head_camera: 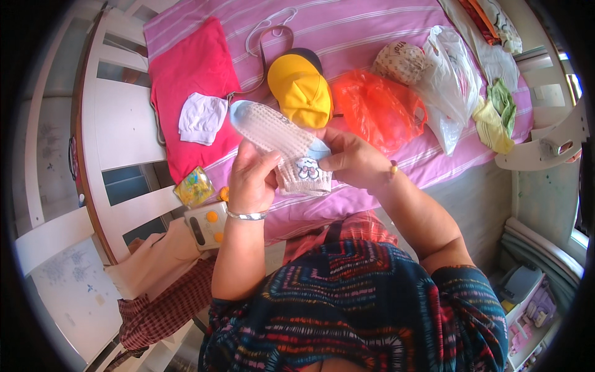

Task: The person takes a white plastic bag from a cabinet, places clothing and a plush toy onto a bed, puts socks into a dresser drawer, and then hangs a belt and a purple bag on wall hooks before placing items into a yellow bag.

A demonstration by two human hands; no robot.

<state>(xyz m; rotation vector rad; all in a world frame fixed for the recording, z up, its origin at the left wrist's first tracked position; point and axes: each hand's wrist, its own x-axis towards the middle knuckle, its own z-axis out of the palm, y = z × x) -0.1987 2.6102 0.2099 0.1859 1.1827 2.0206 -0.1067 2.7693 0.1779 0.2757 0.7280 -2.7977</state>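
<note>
A pale sock (288,144) with light blue toe and heel and a cartoon figure near its cuff is stretched out between my hands. My left hand (253,174) grips its lower left edge, thumb on top. At the heel, my right hand (351,156) pinches the fabric between thumb and fingers. Just beyond the sock sits a yellow cap (302,90) with a dark part behind it. A small folded white cloth item (203,118) rests on the red pillow (190,69) to the left. A crumpled orange-red plastic bag (376,109) lies to the right of the cap.
A striped pink sheet (344,28) covers the bed. A white plastic bag (451,88), a patterned cloth bundle (400,61) and yellow and green cloth items (492,125) lie at the right. At the left are a white bed rail (123,123), a yellow packet (194,187) and a box with orange knobs (205,225).
</note>
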